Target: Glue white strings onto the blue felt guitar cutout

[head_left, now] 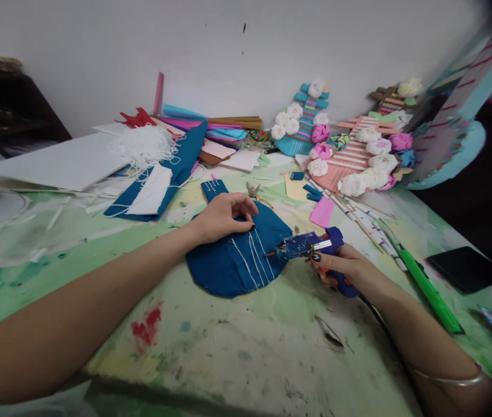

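A dark blue guitar-shaped craft piece (211,263) lies flat on the table, with several white strings (252,260) running across its body. My left hand (223,217) rests over its upper part, thumb and fingers closed at the upper end of the strings. The exact pinch is partly hidden by the fingers. In my right hand (341,266) is a blue hot glue gun (304,244), its nozzle pointing left, just over or at the rightmost strings. A cord trails from the glue gun's handle. Small scissors or snips (253,189) lie just behind the craft piece.
Finished paper guitars with flowers (359,153) lean at the back right. A tangle of white string (145,145), coloured paper and a white board (50,162) lie back left. On the right are striped sticks (359,223), a green cutter (430,289), a phone-like dark slab (463,269) and tweezers (330,333).
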{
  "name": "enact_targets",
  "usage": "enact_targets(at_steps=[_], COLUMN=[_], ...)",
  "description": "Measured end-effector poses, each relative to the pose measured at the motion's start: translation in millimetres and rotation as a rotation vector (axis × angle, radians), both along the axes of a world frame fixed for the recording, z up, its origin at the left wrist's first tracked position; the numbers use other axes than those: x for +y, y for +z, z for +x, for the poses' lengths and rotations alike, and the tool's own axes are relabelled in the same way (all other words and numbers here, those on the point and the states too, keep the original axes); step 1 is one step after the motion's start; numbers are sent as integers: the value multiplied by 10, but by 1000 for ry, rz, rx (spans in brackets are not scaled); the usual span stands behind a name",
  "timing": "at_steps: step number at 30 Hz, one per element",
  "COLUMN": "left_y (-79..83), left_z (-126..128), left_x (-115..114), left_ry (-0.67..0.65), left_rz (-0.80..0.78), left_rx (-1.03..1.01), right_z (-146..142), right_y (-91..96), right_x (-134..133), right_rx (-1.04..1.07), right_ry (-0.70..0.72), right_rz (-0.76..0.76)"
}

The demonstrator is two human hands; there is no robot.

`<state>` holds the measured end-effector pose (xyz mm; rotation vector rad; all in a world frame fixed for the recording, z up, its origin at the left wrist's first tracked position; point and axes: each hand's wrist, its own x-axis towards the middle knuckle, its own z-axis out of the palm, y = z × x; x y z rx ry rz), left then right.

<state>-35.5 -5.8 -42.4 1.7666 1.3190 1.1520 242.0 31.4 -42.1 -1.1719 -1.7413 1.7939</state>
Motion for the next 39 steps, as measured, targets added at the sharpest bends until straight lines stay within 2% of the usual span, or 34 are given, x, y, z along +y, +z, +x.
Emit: enact_targets(at_steps=[10,15,32,39], left_y=[-9,-10,4,4], left_z=[-5,-6,-2,3], left_x=[-5,-2,-1,-8], left_ry=[-2,-1,-6,-4], left_rz=[0,-7,-4,2], left_rx=[-2,-1,-6,-4], right_z=[53,53,86,87], right_y=[-1,-14,27,78], right_x=[15,28,35,6], right_rx=[-42,-29,-89,-65], right_ry=[68,12,95,30], right_rz=[26,55,62,48])
